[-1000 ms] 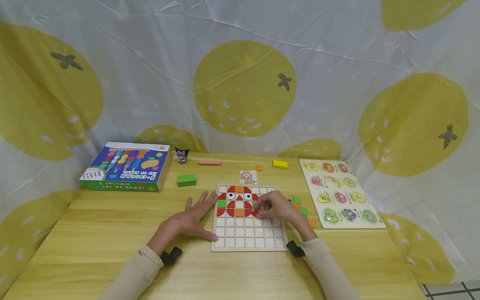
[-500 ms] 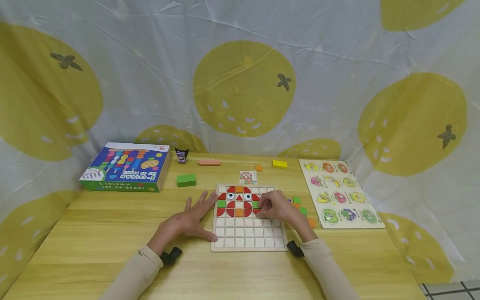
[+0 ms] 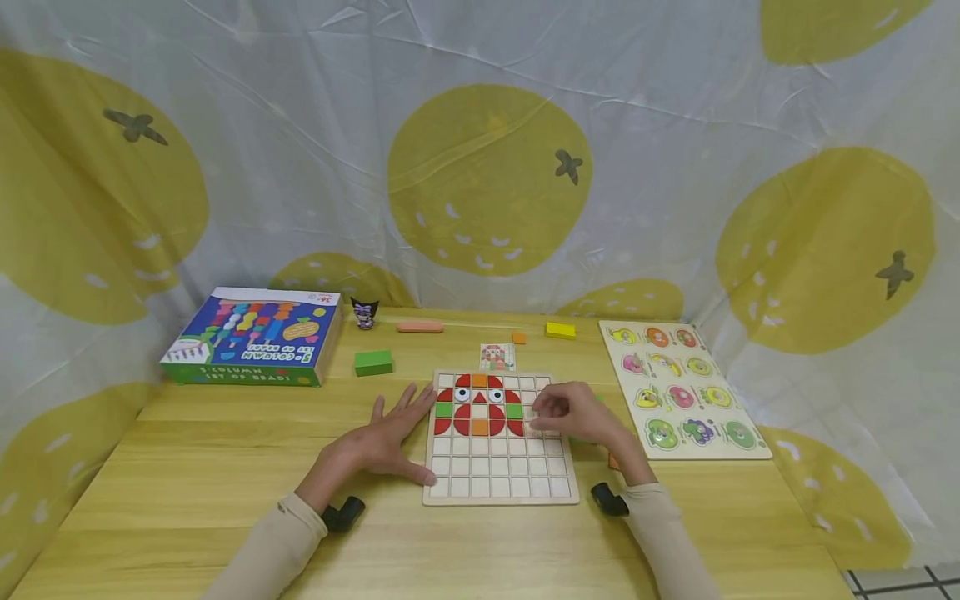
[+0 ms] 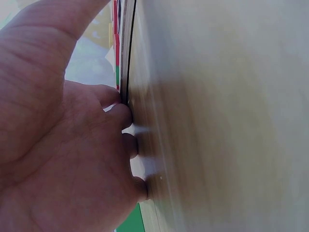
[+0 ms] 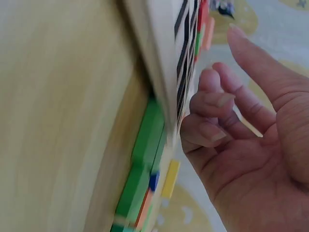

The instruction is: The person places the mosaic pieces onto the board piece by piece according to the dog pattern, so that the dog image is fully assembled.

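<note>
On the table lies a square wooden grid board [image 3: 498, 467], its upper rows filled with red, green, orange and eye-marked tiles [image 3: 479, 408] in a face-like pattern. My left hand [image 3: 382, 442] rests at the board's left edge, fingers spread, with the thumb at the lower left corner. Above the board's right side hovers my right hand [image 3: 573, 412]. In the right wrist view that hand [image 5: 241, 130] has its thumb apart from loosely bent fingers and nothing between them. A small picture card [image 3: 497, 357] lies just behind the board.
Several loose tiles, including a green tile [image 5: 147, 130], lie right of the board, partly hidden by my right hand. Farther right is a fruit puzzle board [image 3: 682, 392]. A bead-set box [image 3: 251, 337], a green block [image 3: 373, 362], a small figurine [image 3: 364, 313] and a yellow block [image 3: 560, 330] stand around.
My right hand has let go of a red tile, which now sits in the grid below the right green tile. It has moved right, off the pattern. The left hand stays put.
</note>
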